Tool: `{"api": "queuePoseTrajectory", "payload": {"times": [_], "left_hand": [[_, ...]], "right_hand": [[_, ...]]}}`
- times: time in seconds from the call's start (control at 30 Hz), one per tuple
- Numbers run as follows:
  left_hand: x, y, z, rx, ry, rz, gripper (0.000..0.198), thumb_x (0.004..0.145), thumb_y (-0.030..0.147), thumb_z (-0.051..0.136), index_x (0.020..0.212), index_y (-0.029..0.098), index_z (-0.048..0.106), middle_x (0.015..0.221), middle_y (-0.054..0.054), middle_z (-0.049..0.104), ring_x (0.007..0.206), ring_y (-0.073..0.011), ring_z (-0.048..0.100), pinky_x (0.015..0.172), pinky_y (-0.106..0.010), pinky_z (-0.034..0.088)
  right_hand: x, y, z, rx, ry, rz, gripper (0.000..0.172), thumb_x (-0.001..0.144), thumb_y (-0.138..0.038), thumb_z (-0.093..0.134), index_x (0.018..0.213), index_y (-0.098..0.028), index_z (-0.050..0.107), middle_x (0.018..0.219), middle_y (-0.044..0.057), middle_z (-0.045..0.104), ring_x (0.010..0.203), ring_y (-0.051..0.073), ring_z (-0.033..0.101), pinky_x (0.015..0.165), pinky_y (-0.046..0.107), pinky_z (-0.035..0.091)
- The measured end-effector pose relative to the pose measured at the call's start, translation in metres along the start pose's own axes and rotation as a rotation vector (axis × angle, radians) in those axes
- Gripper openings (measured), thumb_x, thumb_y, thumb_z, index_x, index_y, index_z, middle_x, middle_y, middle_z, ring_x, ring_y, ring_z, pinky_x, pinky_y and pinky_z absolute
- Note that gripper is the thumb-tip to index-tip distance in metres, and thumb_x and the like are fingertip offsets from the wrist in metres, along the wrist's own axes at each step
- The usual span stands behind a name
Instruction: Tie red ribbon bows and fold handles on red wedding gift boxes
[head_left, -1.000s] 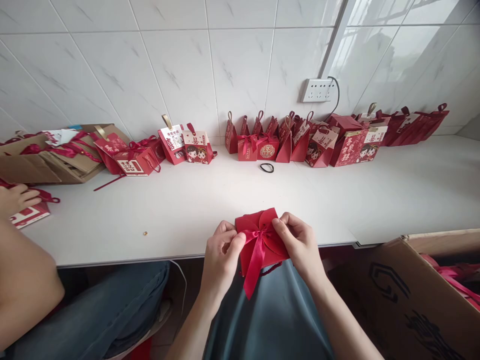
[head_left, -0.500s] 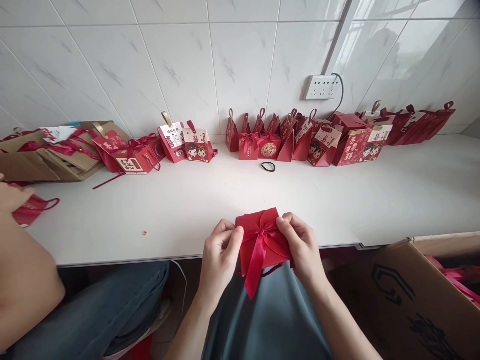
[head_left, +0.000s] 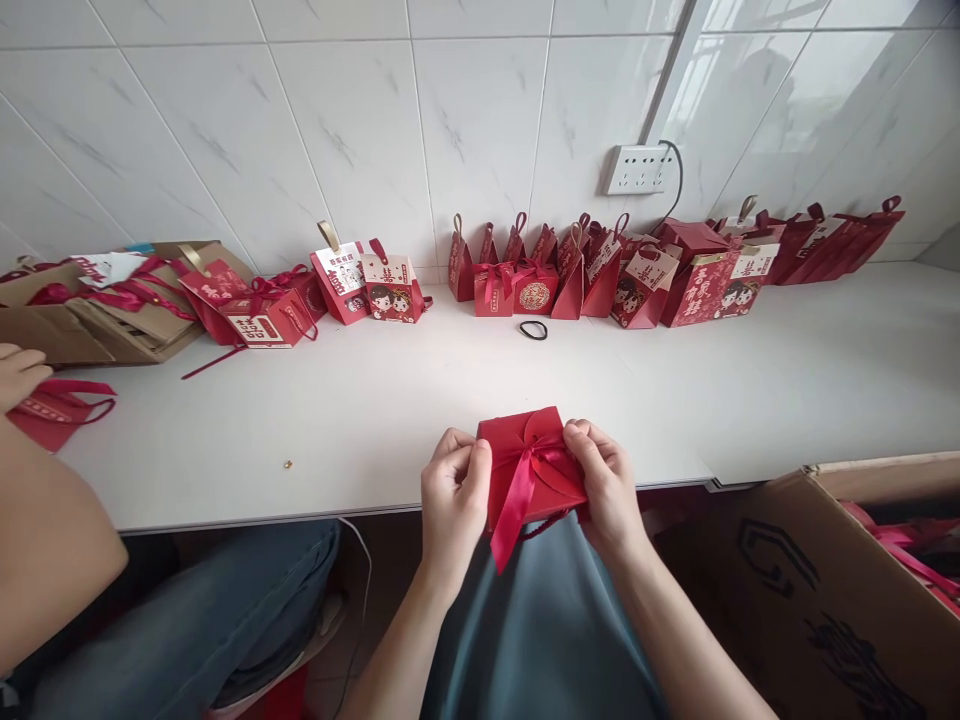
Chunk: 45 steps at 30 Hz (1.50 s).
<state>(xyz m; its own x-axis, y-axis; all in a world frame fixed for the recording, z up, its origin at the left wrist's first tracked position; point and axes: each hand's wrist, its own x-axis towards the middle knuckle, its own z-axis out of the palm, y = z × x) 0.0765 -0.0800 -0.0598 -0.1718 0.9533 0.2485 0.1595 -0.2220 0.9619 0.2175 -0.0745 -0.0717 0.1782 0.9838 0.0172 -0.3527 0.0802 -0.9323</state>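
Note:
A red gift box (head_left: 510, 432) with overlapping petal flaps is held between my two hands, over my lap at the front edge of the table. A shiny red ribbon (head_left: 514, 510) is tied at the middle of its top, one tail hanging down toward me. My left hand (head_left: 459, 490) pinches the box's left side, thumb on top. On the right side my right hand (head_left: 606, 480) grips it the same way. A dark red cord shows below the box's near edge. The fingers underneath are hidden.
Red gift boxes (head_left: 536, 290) stand in a row along the tiled wall. A black hair tie (head_left: 533, 330) lies before them. At left are an open carton (head_left: 97, 330) and a co-worker's hand (head_left: 21, 375) by a red bag (head_left: 56, 412). A large cardboard box (head_left: 795, 560) stands at right.
The gift box has tilted slightly and shifted a little right and up in my hands. At left, the co-worker's hand has moved, showing more of the red bag. My view has shifted slightly.

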Motion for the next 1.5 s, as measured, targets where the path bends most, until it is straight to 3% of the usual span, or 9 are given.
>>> {"api": "queuePoseTrajectory", "payload": {"times": [0.07, 0.13, 0.27, 0.37, 0.57, 0.67, 0.77, 0.93, 1.5], "left_hand": [[0.003, -0.003, -0.002, -0.034, -0.062, -0.049, 0.043, 0.085, 0.033, 0.051, 0.052, 0.018, 0.029, 0.063, 0.001, 0.037, 0.057, -0.0096, 0.037, 0.051, -0.023, 0.032], [0.005, -0.006, -0.004, -0.078, -0.123, -0.105, 0.045, 0.085, 0.038, 0.051, 0.052, 0.018, 0.027, 0.061, 0.002, 0.033, 0.055, -0.0091, 0.033, 0.050, -0.023, 0.030], [0.004, -0.009, -0.009, -0.128, -0.226, -0.216, 0.045, 0.083, 0.052, 0.049, 0.058, 0.019, 0.032, 0.056, 0.004, 0.032, 0.051, -0.0085, 0.032, 0.047, -0.022, 0.028], [0.001, -0.006, -0.010, -0.107, -0.205, -0.234, 0.037, 0.080, 0.053, 0.055, 0.070, 0.019, 0.045, 0.058, 0.005, 0.043, 0.052, -0.0087, 0.040, 0.049, -0.020, 0.033], [-0.003, 0.006, -0.009, -0.120, -0.088, -0.150, 0.029, 0.080, 0.043, 0.060, 0.072, 0.017, 0.052, 0.064, 0.003, 0.052, 0.058, -0.0089, 0.050, 0.053, -0.018, 0.042], [-0.009, 0.015, -0.009, -0.082, -0.007, 0.044, 0.018, 0.083, 0.033, 0.060, 0.079, 0.017, 0.054, 0.074, 0.000, 0.059, 0.070, -0.0115, 0.059, 0.063, -0.020, 0.048], [-0.017, 0.025, -0.009, 0.099, -0.004, 0.466, 0.002, 0.084, 0.017, 0.059, 0.084, 0.018, 0.057, 0.077, -0.001, 0.061, 0.073, -0.0112, 0.060, 0.065, -0.021, 0.049], [-0.024, 0.037, -0.002, 0.307, -0.052, 0.997, 0.018, 0.077, 0.004, 0.064, 0.090, 0.016, 0.061, 0.072, -0.001, 0.062, 0.067, -0.0125, 0.056, 0.070, -0.031, 0.049], [-0.034, 0.043, 0.001, 0.391, -0.006, 1.092, 0.019, 0.078, 0.005, 0.061, 0.091, 0.018, 0.065, 0.071, 0.002, 0.062, 0.067, -0.0092, 0.056, 0.085, -0.033, 0.046]], "right_hand": [[0.003, -0.001, -0.013, -0.054, -0.076, -0.051, 0.034, 0.078, -0.050, 0.064, 0.073, -0.021, 0.048, 0.069, -0.003, 0.045, 0.056, 0.008, 0.043, 0.051, 0.020, 0.038], [0.006, -0.002, -0.027, -0.143, -0.196, -0.137, 0.044, 0.072, -0.057, 0.067, 0.098, -0.025, 0.053, 0.099, 0.003, 0.055, 0.085, 0.016, 0.057, 0.069, 0.026, 0.049], [0.005, -0.003, -0.045, -0.405, -0.477, -0.199, 0.101, 0.059, -0.065, 0.073, 0.141, -0.032, 0.024, 0.150, 0.013, 0.023, 0.136, 0.028, 0.030, 0.106, 0.047, 0.036], [0.002, -0.004, -0.047, -0.590, -0.531, -0.223, 0.105, 0.068, -0.052, 0.074, 0.146, -0.033, 0.006, 0.153, 0.014, 0.013, 0.139, 0.029, 0.025, 0.109, 0.051, 0.031], [-0.003, -0.004, -0.040, -0.709, -0.451, -0.416, 0.105, 0.071, -0.040, 0.075, 0.147, -0.034, 0.003, 0.148, 0.015, 0.023, 0.134, 0.032, 0.034, 0.100, 0.053, 0.043], [-0.006, -0.004, -0.034, -0.728, -0.380, -0.576, 0.104, 0.071, -0.033, 0.075, 0.147, -0.034, 0.004, 0.145, 0.015, 0.025, 0.135, 0.031, 0.032, 0.102, 0.054, 0.041], [-0.010, -0.006, -0.029, -0.738, -0.315, -0.713, 0.101, 0.072, -0.027, 0.075, 0.147, -0.033, 0.007, 0.143, 0.014, 0.027, 0.136, 0.031, 0.030, 0.104, 0.055, 0.038], [-0.015, -0.009, -0.025, -0.668, -0.258, -0.815, 0.097, 0.073, -0.024, 0.074, 0.146, -0.034, 0.011, 0.145, 0.012, 0.024, 0.137, 0.033, 0.026, 0.105, 0.056, 0.037], [-0.026, -0.014, -0.019, -0.639, -0.111, -0.878, 0.084, 0.074, -0.033, 0.072, 0.142, -0.033, 0.023, 0.142, 0.011, 0.033, 0.135, 0.033, 0.031, 0.109, 0.059, 0.030]]}}
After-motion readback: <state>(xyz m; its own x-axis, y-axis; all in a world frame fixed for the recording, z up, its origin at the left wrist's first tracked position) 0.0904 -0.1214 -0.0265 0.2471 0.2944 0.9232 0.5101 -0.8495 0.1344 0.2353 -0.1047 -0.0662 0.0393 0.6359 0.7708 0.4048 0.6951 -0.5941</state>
